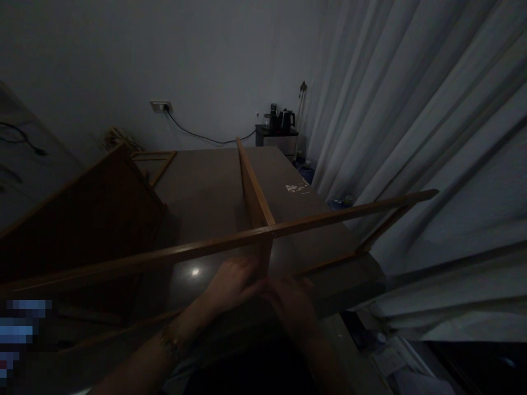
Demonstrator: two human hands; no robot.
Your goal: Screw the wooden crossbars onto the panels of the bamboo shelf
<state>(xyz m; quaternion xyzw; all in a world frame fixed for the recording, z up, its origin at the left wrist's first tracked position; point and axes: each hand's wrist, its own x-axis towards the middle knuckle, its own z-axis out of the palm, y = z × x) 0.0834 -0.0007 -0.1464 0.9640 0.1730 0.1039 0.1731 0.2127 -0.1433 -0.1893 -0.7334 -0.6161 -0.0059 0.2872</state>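
Note:
A wooden frame (218, 241) stands on a large table, its long rail crossing in front of me. From the middle of that rail a narrow wooden board (252, 184) runs away toward the wall. Below the joint, my left hand (233, 282) is closed around the near end of the board from the left. My right hand (293, 302) grips the same end from the right, and the two thumbs nearly meet at its lower edge. Dim light hides most of the right fingers. To the left, a dark wooden panel (82, 219) leans at a slant behind the rail.
The brown tabletop (206, 181) reaches toward the wall, with white scraps (295, 187) at its right. Behind it, a black kettle (285, 119) sits on a small cabinet (280, 141). A cable (206, 136) runs to a wall socket. White curtains (411, 137) hang along the right.

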